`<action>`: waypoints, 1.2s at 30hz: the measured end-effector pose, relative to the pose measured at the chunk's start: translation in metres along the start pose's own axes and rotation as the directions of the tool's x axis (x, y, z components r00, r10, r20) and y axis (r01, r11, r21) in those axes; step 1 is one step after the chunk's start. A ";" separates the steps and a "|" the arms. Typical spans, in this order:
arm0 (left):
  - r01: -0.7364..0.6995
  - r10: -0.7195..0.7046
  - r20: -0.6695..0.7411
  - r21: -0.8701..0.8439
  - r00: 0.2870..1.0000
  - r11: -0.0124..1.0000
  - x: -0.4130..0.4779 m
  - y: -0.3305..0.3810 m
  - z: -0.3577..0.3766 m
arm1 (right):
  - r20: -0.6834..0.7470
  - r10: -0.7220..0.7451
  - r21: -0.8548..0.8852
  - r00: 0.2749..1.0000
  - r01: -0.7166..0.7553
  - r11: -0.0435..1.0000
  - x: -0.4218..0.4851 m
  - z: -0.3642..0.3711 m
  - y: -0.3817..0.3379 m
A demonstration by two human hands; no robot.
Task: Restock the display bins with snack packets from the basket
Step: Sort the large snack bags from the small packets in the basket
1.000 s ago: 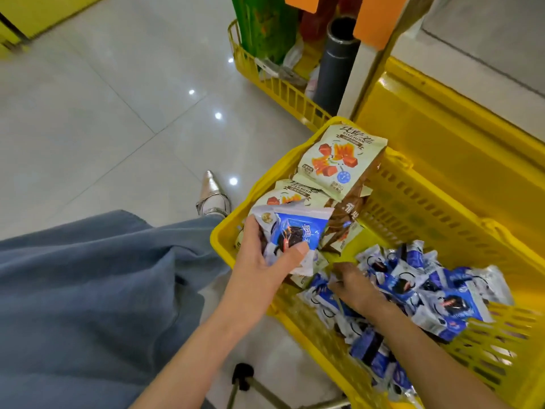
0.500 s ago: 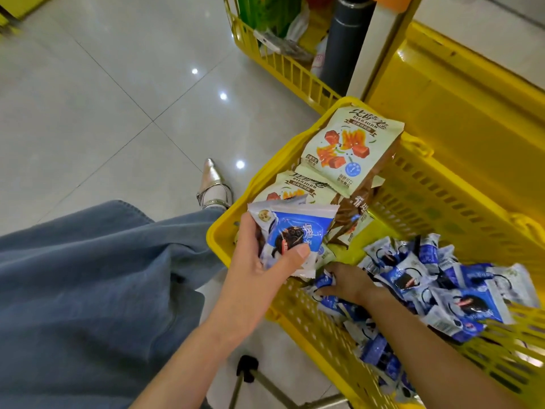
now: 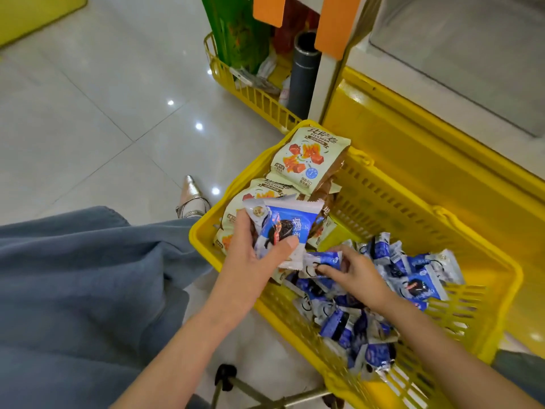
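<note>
A yellow plastic basket (image 3: 398, 202) holds several small blue-and-white cookie packets (image 3: 413, 278) and cream snack bags with orange print (image 3: 309, 156). My left hand (image 3: 250, 255) grips a stack of blue cookie packets (image 3: 283, 228) over the basket's left rim, thumb pressed across the front one. My right hand (image 3: 354, 270) is inside the basket and pinches one more blue packet (image 3: 321, 259) lifted off the pile, just below the stack.
A yellow display bin (image 3: 427, 149) stands behind the basket. A second yellow basket (image 3: 250, 95) with a green bag and a dark tube sits at the back. Grey tiled floor lies left; my blue trouser leg and silver shoe (image 3: 191, 196) are beside the basket.
My right hand has come up from the pile with a blue packet pinched in its fingers and moved toward the stack held by my left hand. The left hand has stayed put.
</note>
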State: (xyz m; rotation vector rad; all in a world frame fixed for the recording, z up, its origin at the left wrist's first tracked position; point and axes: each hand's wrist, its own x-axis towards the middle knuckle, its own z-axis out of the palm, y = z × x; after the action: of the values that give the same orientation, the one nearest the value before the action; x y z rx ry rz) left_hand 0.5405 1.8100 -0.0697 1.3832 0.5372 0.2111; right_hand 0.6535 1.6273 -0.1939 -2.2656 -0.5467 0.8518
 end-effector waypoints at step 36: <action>0.061 -0.058 -0.047 0.077 0.997 0.995 0.032 0.011 -0.012 | 0.298 0.178 -0.561 0.938 0.021 0.827 0.066 0.056 0.023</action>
State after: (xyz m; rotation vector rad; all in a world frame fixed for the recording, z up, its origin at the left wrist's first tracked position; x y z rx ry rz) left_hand 0.5645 1.8366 -0.0681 1.4397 0.6287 0.1745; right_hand 0.6639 1.6726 -0.2707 -2.6927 -0.9708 1.2733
